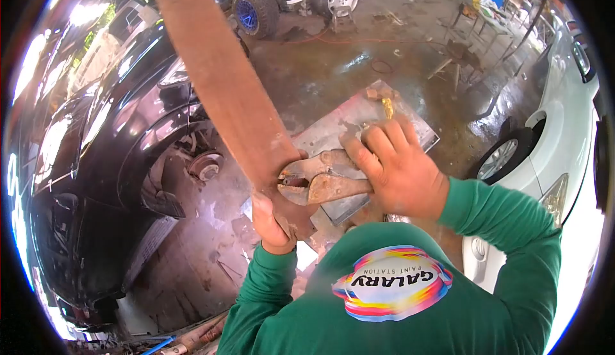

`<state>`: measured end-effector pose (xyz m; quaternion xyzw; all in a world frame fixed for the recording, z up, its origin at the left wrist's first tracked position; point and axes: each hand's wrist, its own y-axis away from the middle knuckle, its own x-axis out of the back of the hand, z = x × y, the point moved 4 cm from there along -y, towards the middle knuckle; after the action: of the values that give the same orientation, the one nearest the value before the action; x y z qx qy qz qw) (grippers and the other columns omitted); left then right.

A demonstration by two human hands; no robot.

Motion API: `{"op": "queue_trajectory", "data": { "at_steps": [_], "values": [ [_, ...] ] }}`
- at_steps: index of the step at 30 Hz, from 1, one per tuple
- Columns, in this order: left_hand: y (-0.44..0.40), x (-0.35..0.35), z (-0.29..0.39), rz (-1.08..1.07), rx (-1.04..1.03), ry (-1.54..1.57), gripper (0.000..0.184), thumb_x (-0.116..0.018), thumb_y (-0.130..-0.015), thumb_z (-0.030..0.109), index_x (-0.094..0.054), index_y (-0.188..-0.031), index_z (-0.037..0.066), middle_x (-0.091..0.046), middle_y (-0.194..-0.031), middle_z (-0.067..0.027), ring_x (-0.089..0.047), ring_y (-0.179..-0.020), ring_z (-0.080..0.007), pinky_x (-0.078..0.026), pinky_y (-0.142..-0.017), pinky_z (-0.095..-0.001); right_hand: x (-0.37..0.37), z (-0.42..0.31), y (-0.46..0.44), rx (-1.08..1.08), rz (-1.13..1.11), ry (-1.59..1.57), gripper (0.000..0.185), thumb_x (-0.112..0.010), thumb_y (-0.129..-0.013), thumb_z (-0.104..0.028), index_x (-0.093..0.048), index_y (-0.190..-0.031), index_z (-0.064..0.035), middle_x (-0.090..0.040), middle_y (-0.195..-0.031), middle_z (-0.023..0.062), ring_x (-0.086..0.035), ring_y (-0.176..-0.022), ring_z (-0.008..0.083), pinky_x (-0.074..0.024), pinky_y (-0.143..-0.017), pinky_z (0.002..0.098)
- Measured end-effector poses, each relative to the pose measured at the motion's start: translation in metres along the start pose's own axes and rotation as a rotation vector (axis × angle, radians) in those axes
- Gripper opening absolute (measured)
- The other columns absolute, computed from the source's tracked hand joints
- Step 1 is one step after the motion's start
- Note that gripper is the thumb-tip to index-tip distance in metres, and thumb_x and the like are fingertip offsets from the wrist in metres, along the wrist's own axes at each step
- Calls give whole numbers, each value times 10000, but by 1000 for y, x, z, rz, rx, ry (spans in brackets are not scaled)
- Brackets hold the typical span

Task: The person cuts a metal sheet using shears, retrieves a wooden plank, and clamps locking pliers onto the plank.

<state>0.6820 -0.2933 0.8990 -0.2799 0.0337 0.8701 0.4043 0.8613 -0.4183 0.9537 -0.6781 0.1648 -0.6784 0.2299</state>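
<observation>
My left hand [270, 225] is closed around the lower end of a long, flat brown strip [224, 86]. The strip slants up and to the left, out of the top of the head view. From the right, my right hand [397, 166] grips a pair of rusty locking pliers [333, 188]. Their toothed jaws point left and lie against the strip near its lower end, just above my left hand. A gap shows between the jaws; whether they clamp the strip I cannot tell. The palm side of my right hand is hidden.
Below my hands lies a flat grey panel [320, 136] with a small yellow item [387, 107] on it. A dark car [109, 182] with an exposed brake disc stands at left, a white car [544, 137] at right. A loose wheel [255, 13] stands at the back.
</observation>
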Motion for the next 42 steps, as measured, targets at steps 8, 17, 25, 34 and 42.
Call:
{"op": "queue_trajectory", "data": {
  "at_steps": [8, 17, 25, 34, 42],
  "values": [
    [-16, -12, 6, 207, -466, -267, 967, -404, -1018, 726, -317, -1637, -12, -550, -1484, -270, -589, -1316, -354, -478, -1117, -455, -19, -14, 4, -182, 95, -101, 647, -711, -744, -159, -555, -1337, 50, -566, -1088, 218, -587, -1021, 414, -466, -983, 569],
    [-24, -7, -3, 246, -452, -179, 877, -419, -1020, 678, -407, -1559, -15, -568, -1432, -235, -586, -1289, -339, -475, -1101, -446, -37, 3, 5, -157, -65, -297, 342, -742, -767, -159, -545, -1015, -30, -650, -946, 161, -682, -906, 380, -539, -831, 554],
    [-27, -2, 4, 208, -427, -147, 845, -455, -1031, 653, -376, -1587, 22, -579, -1419, -232, -611, -1262, -355, -515, -1082, -490, -33, 14, -8, -66, 46, -241, 317, -738, -763, -143, -561, -1009, -51, -640, -850, 125, -692, -796, 354, -563, -686, 487],
    [-15, -4, 16, 67, -123, -189, 872, -492, -1010, 695, -399, -1583, 44, -584, -1421, -214, -632, -1217, -356, -581, -851, -507, -16, 40, -14, 85, 99, -165, 309, -723, -741, -146, -578, -1001, -61, -627, -855, 107, -681, -812, 327, -558, -711, 466],
    [-16, -21, 29, -62, 12, -131, 977, -593, -973, 722, -432, -1570, -34, -614, -1404, -208, -664, -1090, -342, -574, -807, -466, -1, 63, -29, 285, 182, -14, 280, -705, -760, -169, -580, -997, -87, -608, -883, 72, -653, -819, 287, -537, -719, 425]
  ]
}}
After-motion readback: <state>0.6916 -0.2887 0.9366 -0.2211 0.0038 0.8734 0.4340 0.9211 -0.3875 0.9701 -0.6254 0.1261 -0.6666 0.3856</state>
